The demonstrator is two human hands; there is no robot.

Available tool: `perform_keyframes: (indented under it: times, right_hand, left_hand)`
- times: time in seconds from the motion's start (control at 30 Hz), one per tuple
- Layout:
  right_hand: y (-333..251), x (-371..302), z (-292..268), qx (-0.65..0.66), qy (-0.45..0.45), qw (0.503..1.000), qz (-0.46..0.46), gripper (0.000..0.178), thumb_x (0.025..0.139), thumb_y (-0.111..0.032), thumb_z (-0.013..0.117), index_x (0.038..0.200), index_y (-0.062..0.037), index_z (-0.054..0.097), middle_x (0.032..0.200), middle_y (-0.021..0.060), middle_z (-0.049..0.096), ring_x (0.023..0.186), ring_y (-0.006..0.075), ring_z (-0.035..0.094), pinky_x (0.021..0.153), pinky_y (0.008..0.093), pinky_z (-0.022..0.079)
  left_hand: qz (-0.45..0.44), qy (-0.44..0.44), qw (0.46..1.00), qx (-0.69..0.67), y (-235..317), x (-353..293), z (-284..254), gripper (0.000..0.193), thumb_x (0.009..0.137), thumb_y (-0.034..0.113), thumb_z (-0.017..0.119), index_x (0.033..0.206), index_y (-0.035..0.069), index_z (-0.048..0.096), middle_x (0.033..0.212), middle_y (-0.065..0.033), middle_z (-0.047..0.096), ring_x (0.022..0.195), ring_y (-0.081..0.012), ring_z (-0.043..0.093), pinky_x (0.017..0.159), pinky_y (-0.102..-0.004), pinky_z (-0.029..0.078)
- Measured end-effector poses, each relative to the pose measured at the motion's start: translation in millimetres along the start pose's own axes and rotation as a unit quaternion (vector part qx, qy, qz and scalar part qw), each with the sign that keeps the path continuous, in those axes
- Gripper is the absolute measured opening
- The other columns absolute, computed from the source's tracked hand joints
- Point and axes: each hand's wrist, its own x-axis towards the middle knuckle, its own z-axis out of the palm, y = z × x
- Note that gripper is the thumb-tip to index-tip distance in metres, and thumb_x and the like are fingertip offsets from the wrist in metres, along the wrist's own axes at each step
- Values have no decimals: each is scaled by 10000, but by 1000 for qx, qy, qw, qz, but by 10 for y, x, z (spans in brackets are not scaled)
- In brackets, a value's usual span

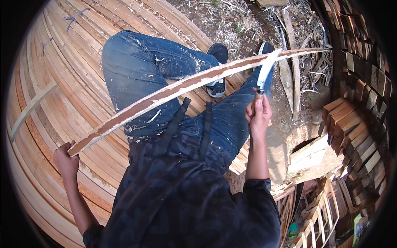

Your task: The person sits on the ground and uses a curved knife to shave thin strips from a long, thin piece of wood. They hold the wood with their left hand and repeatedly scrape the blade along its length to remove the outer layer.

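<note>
A long wooden strip (173, 87), brown bark down its middle and pale shaved edges, slants across my lap from near left to far right. My left hand (67, 160) is closed around its near end. In my right hand (258, 110) is the handle of a knife (266, 72) with a curved, shiny blade. The blade points away from me and crosses the strip toward its far end; whether its edge is cutting into the wood I cannot tell. A pale curled shaving (153, 116) lies on my thigh.
I sit on long wooden strips (53, 95) laid side by side, with one short loose piece (31, 108) across them at left. Shavings cover the ground (231, 18) beyond my feet. Stacked wooden blocks (347, 120) stand at right, above a slatted wooden frame (320, 211).
</note>
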Motion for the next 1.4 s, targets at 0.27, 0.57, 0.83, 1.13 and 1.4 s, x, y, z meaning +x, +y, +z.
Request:
perform_keyframes:
  times: [0.27, 0.57, 0.83, 1.13, 1.4]
  right_hand:
    - [5, 112, -23, 81, -1, 997, -13, 415, 904, -128, 616, 1283, 9, 513, 706, 13, 557, 602, 62, 510, 518, 205, 404]
    - [70, 51, -38, 68, 5, 998, 3, 408, 921, -120, 591, 1288, 19, 480, 658, -24, 478, 531, 53, 443, 463, 211, 370]
    - [90, 113, 5, -155, -50, 986, -24, 370, 941, -139, 561, 1273, 11, 497, 660, -30, 462, 549, 52, 431, 470, 206, 355]
    - [89, -31, 277, 12, -149, 985, 80, 358, 967, -182, 517, 1276, -4, 490, 628, -24, 457, 492, 43, 391, 428, 193, 307]
    - [93, -106, 242, -95, -88, 990, 57, 392, 907, -108, 614, 1259, 23, 503, 653, -13, 481, 534, 60, 456, 484, 214, 373]
  left_hand:
    - [19, 35, 999, -27, -136, 21, 44, 234, 623, -9, 584, 832, -28, 686, 692, -257, 582, 648, -418, 578, 578, -425, 437]
    - [55, 69, 996, -25, -106, 46, 77, 153, 754, 103, 651, 715, -43, 630, 622, -264, 516, 579, -426, 527, 519, -436, 384]
    - [60, 62, 996, -23, -108, 60, 58, 154, 731, 97, 661, 757, -53, 645, 634, -271, 530, 572, -419, 534, 525, -430, 400]
    - [129, 146, 980, -30, -146, 71, 104, 132, 736, 74, 650, 766, -55, 649, 653, -274, 532, 598, -422, 547, 539, -423, 406]
    - [101, 91, 990, -21, -69, 76, 34, 178, 731, 77, 642, 641, -51, 556, 586, -266, 462, 536, -433, 469, 493, -427, 351]
